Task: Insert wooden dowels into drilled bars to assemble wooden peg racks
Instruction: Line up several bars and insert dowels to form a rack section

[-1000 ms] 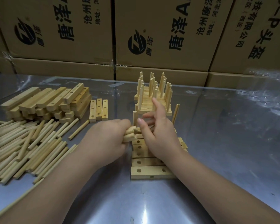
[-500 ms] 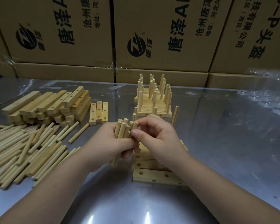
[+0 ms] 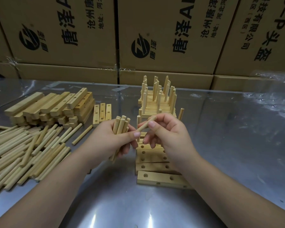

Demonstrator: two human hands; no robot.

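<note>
Two hands sorting pale wooden dowels above drilled bars on a shiny worktop (image 3: pixel 237 145)

At far left, loose dowels (image 3: pixel 23 148) lie in a heap, smooth, round and light tan, with a stack of drilled bars (image 3: pixel 53 107) behind them. The left hand (image 3: pixel 109 142) grips an upright bundle of dowels (image 3: pixel 120 127), fingers (image 3: pixel 125 149) curled round it. Just beside it, the right hand (image 3: pixel 169 135) pinches a single dowel (image 3: pixel 146 125), tilted. Below the hands, flat bars (image 3: pixel 155 176) with round holes lie side by side, and behind them stand finished racks (image 3: pixel 158 99), pegs upright
</note>
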